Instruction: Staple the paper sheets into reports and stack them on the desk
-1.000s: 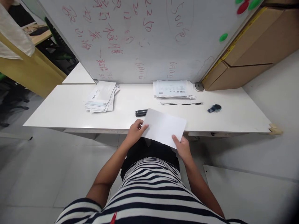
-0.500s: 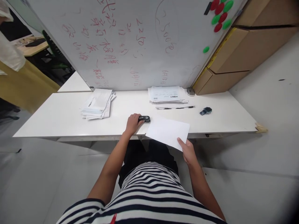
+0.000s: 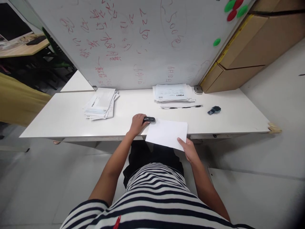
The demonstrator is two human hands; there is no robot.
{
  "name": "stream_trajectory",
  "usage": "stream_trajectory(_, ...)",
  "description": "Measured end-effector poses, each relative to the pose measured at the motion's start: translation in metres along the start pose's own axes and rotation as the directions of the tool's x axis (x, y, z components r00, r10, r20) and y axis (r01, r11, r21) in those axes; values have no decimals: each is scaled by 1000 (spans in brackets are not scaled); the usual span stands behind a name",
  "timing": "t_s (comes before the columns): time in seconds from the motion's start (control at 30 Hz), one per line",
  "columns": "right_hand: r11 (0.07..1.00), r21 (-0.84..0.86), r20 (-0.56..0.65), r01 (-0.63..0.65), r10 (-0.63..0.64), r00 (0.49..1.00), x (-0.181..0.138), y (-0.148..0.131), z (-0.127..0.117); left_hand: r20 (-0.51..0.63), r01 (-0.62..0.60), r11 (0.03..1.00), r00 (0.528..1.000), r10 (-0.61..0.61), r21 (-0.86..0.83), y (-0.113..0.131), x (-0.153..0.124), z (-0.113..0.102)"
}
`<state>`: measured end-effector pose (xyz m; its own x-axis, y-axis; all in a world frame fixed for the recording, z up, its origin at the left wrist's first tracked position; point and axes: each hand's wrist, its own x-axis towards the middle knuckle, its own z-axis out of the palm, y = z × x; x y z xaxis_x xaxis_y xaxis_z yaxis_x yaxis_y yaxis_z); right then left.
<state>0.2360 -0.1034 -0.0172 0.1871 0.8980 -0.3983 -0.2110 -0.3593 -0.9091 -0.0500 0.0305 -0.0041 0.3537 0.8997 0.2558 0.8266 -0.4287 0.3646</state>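
Note:
A blank white sheet of paper [image 3: 166, 133] overhangs the front edge of the white table [image 3: 71, 117]. My right hand [image 3: 188, 149] pinches its near right corner. My left hand [image 3: 137, 123] is curled over the left end of a small black stapler [image 3: 149, 119] lying on the table just left of the sheet.
A stack of printed papers [image 3: 101, 103] lies at the left, another stack [image 3: 172, 93] at the back centre with a pen [image 3: 181, 107] in front. A small dark object [image 3: 213, 110] sits to the right. A whiteboard [image 3: 133, 41] and cardboard boxes [image 3: 245, 47] stand behind.
My left hand let go of the sheet and closed on the black stapler. The sheet, held by my right hand alone, settled lower and flatter over the table edge.

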Motion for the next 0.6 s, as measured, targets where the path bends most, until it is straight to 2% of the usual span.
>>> stream_trajectory(0.23,1000,-7,58,-2,3,998,10,-1,4,32,-3,999,999,4,-50,2,0,-5)
stream_trajectory(0.47,1000,-12,55,-27,27,998,17,4,3,202,100,994,976,-88,-53,14,9,-32)
stream_trajectory(0.6,1000,4,63,-25,25,998,17,8,3,121,128,990,985,-120,-62,20,35,-30)
